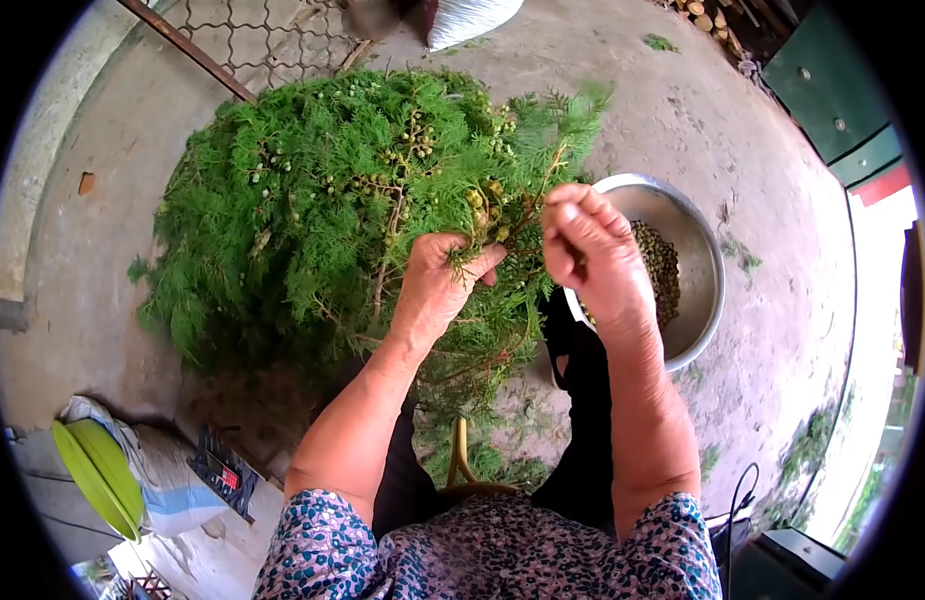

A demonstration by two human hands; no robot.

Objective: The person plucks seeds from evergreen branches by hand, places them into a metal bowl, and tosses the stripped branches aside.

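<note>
A large heap of green cypress-like branches (312, 190), dotted with small round greenish and brown cones (412, 135), lies in front of me. My left hand (440, 280) pinches a cone-bearing sprig (479, 215) at the heap's near right side. Just right of it, my right hand (597, 245) is raised with its fingers curled closed. Whatever those fingers may hold is hidden. Partly behind my right hand and forearm stands a round metal basin (704, 250), with a layer of loose picked cones (660, 275) in it.
A white sack (472, 20) stands beyond the heap, near a metal grate (267, 35). Dark green cabinets (832, 95) are at the upper right. At the lower left are a lime-green basin (97, 480) and another sack (172, 490). Bits of greenery lie on the concrete floor (772, 320).
</note>
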